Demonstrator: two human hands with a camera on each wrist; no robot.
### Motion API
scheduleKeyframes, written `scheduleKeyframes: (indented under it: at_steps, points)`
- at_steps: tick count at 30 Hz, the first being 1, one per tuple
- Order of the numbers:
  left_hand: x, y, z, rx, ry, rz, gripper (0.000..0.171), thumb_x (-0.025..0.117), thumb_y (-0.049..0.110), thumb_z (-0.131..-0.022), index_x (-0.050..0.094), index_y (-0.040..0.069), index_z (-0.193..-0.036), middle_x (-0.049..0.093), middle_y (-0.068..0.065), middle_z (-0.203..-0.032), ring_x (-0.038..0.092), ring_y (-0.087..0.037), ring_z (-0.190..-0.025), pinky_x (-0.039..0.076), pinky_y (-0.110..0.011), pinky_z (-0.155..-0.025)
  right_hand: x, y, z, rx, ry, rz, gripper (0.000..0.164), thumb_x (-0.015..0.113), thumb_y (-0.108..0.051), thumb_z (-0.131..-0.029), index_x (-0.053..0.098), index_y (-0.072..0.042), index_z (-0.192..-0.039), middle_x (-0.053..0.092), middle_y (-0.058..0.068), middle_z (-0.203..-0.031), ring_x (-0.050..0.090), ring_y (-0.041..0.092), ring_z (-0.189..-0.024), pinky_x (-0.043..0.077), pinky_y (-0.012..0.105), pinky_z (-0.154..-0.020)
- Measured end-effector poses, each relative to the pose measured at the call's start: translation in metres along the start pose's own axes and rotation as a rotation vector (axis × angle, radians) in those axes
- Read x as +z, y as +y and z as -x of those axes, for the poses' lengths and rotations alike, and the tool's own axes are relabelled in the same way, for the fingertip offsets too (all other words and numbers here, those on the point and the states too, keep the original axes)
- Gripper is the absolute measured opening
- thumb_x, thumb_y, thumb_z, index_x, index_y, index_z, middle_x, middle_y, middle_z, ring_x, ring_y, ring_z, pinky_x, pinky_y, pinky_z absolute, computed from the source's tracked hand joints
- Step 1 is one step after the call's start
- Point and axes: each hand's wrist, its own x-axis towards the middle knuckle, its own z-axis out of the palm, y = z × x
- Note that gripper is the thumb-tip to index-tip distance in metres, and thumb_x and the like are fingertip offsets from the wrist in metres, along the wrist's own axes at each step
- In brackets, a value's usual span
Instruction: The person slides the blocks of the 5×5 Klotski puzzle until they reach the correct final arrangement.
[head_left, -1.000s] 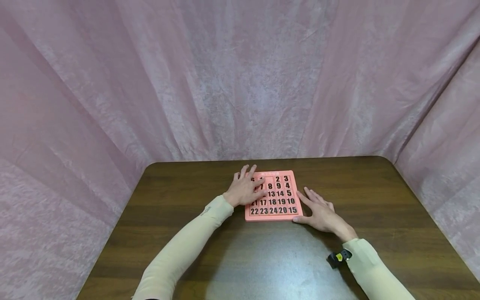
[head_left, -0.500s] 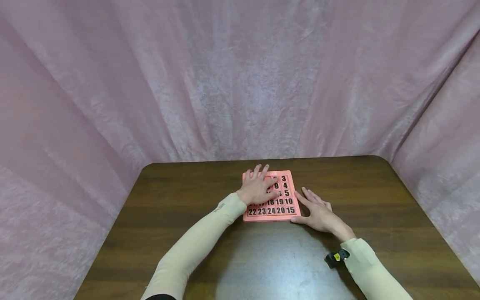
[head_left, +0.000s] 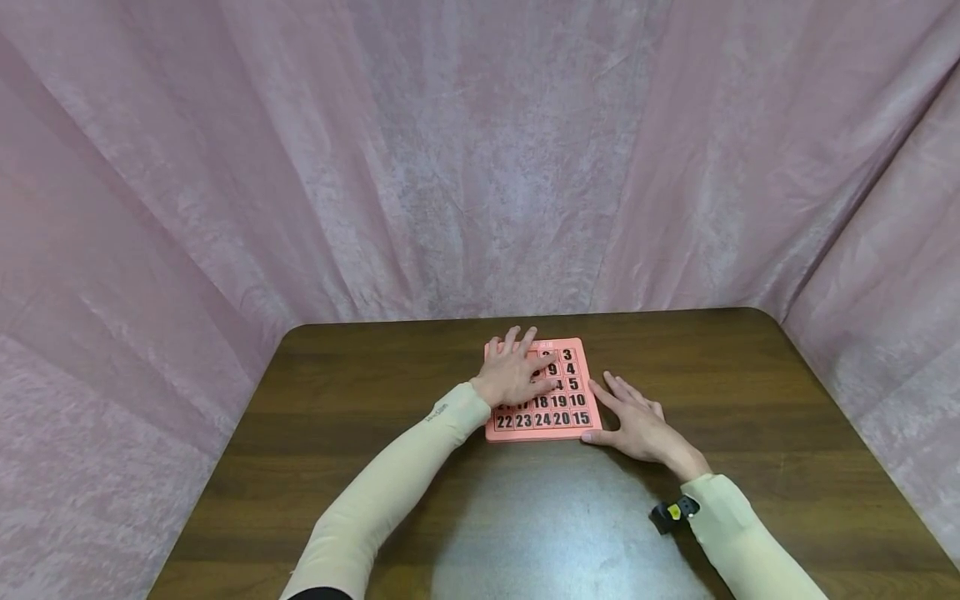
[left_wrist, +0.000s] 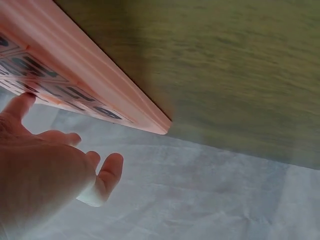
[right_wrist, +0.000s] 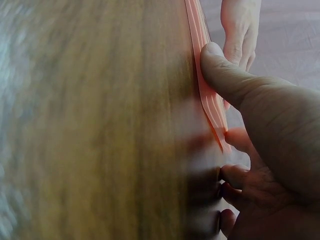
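Note:
A pink number sliding puzzle [head_left: 543,435] with black-numbered square tiles lies flat near the table's far edge. Over its upper left part reaches the left hand [head_left: 508,379], fingers spread, hiding several tiles. Its index fingertip is at the 2 tile, its thumb near the 14 tile; in the left wrist view, one fingertip [left_wrist: 26,97] meets the tile face. At the puzzle's near right corner, the right hand [head_left: 637,427] has its thumb [right_wrist: 215,55] against the near edge and its index finger at the right edge. Its other fingers rest on or just above the table.
The brown wooden table [head_left: 360,375] has rounded far corners. Pink velvet curtains [head_left: 480,167] hang behind it and at both sides. A small black device [head_left: 667,515] is strapped at the right wrist, over a pale sleeve [head_left: 742,533].
The left hand has slid rightward across the puzzle, from near the 1 and 7 tiles to the 2 and 14, and has stayed there since. The right hand keeps its place at the corner.

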Motion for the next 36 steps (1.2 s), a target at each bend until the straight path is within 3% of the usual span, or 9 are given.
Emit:
scheduleKeyframes:
  at_steps: [12,25,31,36]
  points:
    - [0.002,-0.012,0.008,0.003,0.022,-0.027,0.062,0.039,0.068,-0.111,0.040,0.046,-0.168,0.014,-0.011,-0.186,0.013,-0.042,-0.172,0.026,-0.065,-0.131,0.000,0.001,0.001,0.012,-0.004,-0.003,0.098,0.079,-0.056,-0.095,0.035,-0.013,-0.172,0.021,0.025,-0.181,0.022,0.052,-0.167,0.030,0.073,-0.113]
    - [-0.001,-0.020,0.013,0.010,0.030,0.009,0.060,0.040,0.063,-0.113,0.042,0.041,-0.168,0.013,-0.014,-0.186,0.013,-0.044,-0.171,0.028,-0.068,-0.130,-0.002,-0.002,0.000,0.019,-0.023,-0.005,0.099,0.079,-0.056,-0.096,0.033,-0.014,-0.173,0.020,0.025,-0.181,0.021,0.053,-0.166,0.029,0.075,-0.115]
    - [-0.005,-0.011,0.006,0.012,0.048,0.040,0.062,0.043,0.061,-0.113,0.044,0.034,-0.168,0.011,-0.015,-0.186,0.013,-0.043,-0.171,0.028,-0.066,-0.130,-0.004,-0.001,0.002,0.023,-0.015,-0.006,0.100,0.079,-0.057,-0.095,0.032,-0.014,-0.173,0.019,0.025,-0.182,0.020,0.054,-0.166,0.028,0.076,-0.116]
    - [-0.003,0.002,-0.005,0.021,0.032,0.049,0.063,0.041,0.063,-0.112,0.040,0.036,-0.170,0.010,-0.015,-0.186,0.012,-0.042,-0.172,0.027,-0.066,-0.131,-0.002,0.001,0.000,0.027,-0.031,-0.009,0.101,0.077,-0.059,-0.096,0.030,-0.015,-0.174,0.018,0.025,-0.182,0.019,0.053,-0.167,0.026,0.077,-0.117]
